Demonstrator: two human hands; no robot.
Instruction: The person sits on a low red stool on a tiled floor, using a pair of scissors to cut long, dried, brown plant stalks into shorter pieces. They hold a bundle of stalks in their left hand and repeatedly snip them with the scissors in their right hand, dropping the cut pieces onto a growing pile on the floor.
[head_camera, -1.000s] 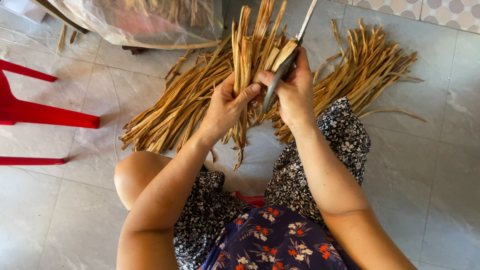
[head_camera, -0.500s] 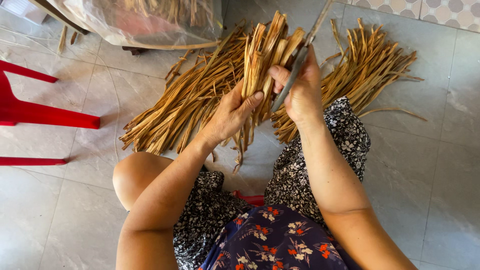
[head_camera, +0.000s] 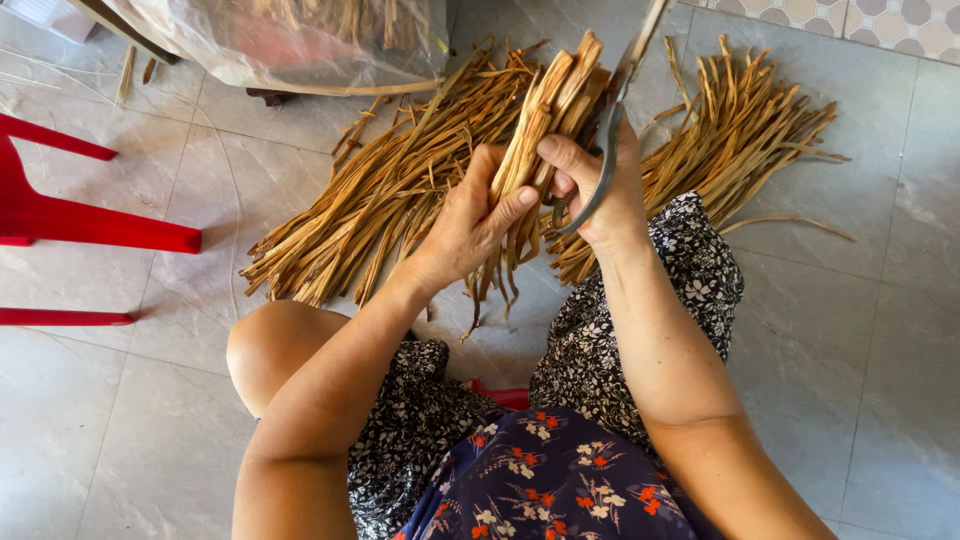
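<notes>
The left hand (head_camera: 470, 220) and right hand (head_camera: 590, 185) close together around an upright bundle of dried strips (head_camera: 540, 130), the right also clutching scissors (head_camera: 600, 150) against it. With blades so near fingers, a slip could nick skin. Loose strip piles (head_camera: 380, 190) fan across the tiled floor (head_camera: 880, 330).

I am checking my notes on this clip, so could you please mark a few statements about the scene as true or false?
1. The left hand grips a bundle of dried strips. True.
2. The right hand holds a hammer. False: it holds scissors.
3. The strip piles lie on a wooden table. False: they lie on the tiled floor.
4. A red chair stands to the person's left. True.
</notes>
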